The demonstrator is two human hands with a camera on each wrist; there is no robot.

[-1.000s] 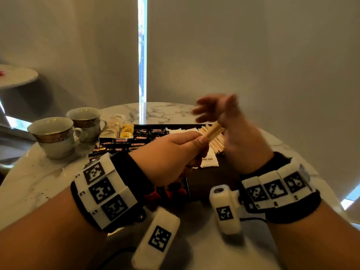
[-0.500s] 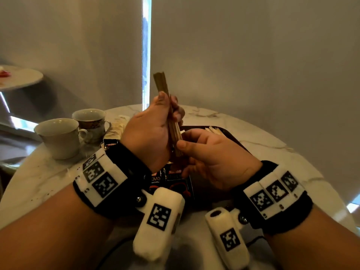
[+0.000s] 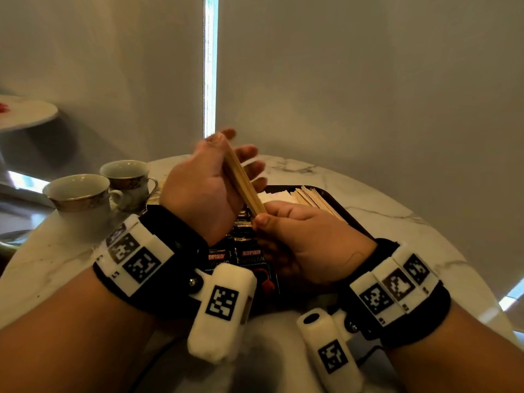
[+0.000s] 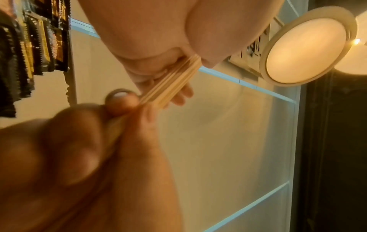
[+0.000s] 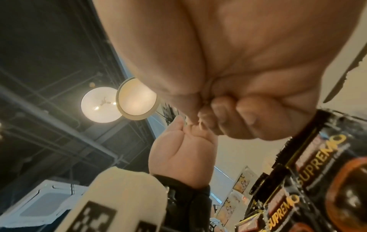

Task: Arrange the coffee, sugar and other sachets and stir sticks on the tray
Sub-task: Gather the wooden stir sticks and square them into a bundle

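Round marble table (image 3: 368,205) before grey roller blinds (image 3: 354,80); two gilt-banded teacups (image 3: 82,194) at its left. We note a dark tray (image 3: 351,219) holding black Kopiko coffee sachets (image 3: 249,258), white sugar sachets (image 3: 275,195) and loose stir sticks (image 3: 312,195). Above the tray, a bundle of wooden stir sticks (image 3: 243,184), tilted. Right hand (image 3: 309,242): fingers curled, pinching its lower end. Left hand (image 3: 204,191): thumb against the upper part, fingers loosely extended behind.

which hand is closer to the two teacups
Left. The left hand is raised just right of the teacups; the right hand sits farther right, over the tray.
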